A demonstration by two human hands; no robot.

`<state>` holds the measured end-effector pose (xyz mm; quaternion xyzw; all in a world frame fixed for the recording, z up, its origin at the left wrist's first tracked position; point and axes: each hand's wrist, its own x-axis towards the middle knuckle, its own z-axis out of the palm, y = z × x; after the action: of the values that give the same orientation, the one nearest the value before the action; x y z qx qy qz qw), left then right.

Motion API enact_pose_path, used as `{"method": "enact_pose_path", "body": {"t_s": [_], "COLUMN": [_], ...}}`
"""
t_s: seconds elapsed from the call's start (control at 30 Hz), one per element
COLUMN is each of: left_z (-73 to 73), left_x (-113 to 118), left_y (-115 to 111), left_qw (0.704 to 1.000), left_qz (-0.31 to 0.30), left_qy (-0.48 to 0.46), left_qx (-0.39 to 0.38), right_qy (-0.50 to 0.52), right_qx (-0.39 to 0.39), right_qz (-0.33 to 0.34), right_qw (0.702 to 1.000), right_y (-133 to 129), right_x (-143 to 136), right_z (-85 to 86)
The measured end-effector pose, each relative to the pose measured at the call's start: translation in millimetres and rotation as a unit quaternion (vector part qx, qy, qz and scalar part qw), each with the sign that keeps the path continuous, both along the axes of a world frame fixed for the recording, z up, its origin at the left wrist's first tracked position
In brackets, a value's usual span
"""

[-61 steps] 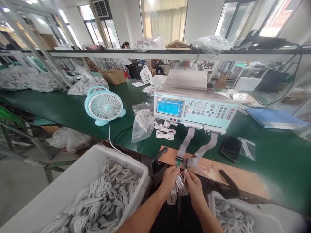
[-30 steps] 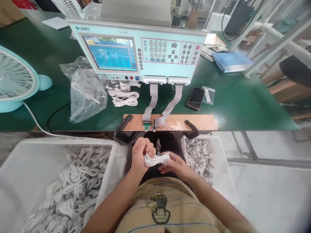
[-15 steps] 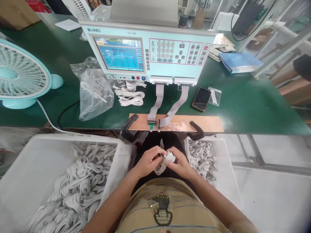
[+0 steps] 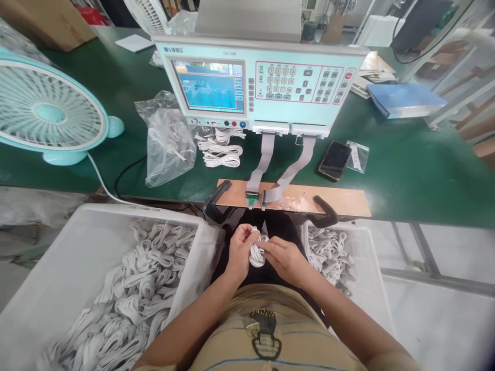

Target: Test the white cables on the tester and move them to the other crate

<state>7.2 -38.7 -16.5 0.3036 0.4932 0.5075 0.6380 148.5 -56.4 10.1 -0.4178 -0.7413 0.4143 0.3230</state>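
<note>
A coiled white cable is held between my two hands, low in front of my lap. My left hand pinches it at the upper left, where a small connector end sticks up between the fingers. My right hand grips the coil from the right, its fingers laid against the loops. Just beyond my hands, a copper-coloured board is clamped along the table edge. On it sit a small green circuit board and a second small connector, each joined to a grey ribbon cable.
A tester with a screen stands on the green table. Black clamps hold the board. White bins of coiled cables stand left and right. A fan, plastic bag, cable bundles and phone lie around.
The view has swung left, so the scene sits further right. My left hand has turned upright with the connector end raised, and the coil hangs lower between my hands.
</note>
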Motion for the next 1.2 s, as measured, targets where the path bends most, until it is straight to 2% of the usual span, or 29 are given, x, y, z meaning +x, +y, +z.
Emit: {"method": "enact_pose_path", "body": {"t_s": [0.07,0.13,0.27,0.37,0.5,0.6,0.77,0.83,0.97,1.07,1.2], "left_z": [1.0,0.1,-9.1,-19.6,-28.1,-24.2,-4.6,0.9,0.8,-4.4,-7.0], "left_x": [1,3,5,1,-6,-13,-31,-37,-37,-31,-25], "left_y": [4,8,20,28,34,38,49,55,62,62,59], "left_qw": [1.0,0.999,0.998,0.997,0.997,0.993,0.959,0.944,0.943,0.962,0.976], "left_qz": [-0.006,-0.011,-0.014,-0.013,-0.019,-0.048,-0.194,-0.218,-0.168,-0.117,-0.079], "left_qy": [0.01,0.026,0.053,0.067,0.075,0.098,0.184,0.204,0.224,0.203,0.177], "left_qx": [0.007,0.016,0.027,0.03,0.025,0.035,0.097,0.143,0.181,0.143,0.102], "right_qy": [0.002,0.037,0.151,0.197,0.226,0.239,0.269,0.293,0.35,0.362,0.363], "right_qx": [0.009,-0.007,-0.115,-0.192,-0.23,-0.246,-0.281,-0.292,-0.304,-0.306,-0.31], "right_qz": [-0.027,-0.087,-0.201,-0.223,-0.239,-0.25,-0.253,-0.262,-0.284,-0.281,-0.265], "right_qw": [1.0,0.996,0.961,0.935,0.916,0.905,0.886,0.872,0.839,0.835,0.838], "right_y": [9,20,43,53,59,60,63,64,68,68,68], "right_x": [0,-1,-10,-19,-26,-28,-29,-31,-36,-37,-35], "right_z": [-1.6,-4.1,-15.7,-26.0,-30.6,-28.4,-22.4,-22.1,-27.0,-30.3,-28.7]}}
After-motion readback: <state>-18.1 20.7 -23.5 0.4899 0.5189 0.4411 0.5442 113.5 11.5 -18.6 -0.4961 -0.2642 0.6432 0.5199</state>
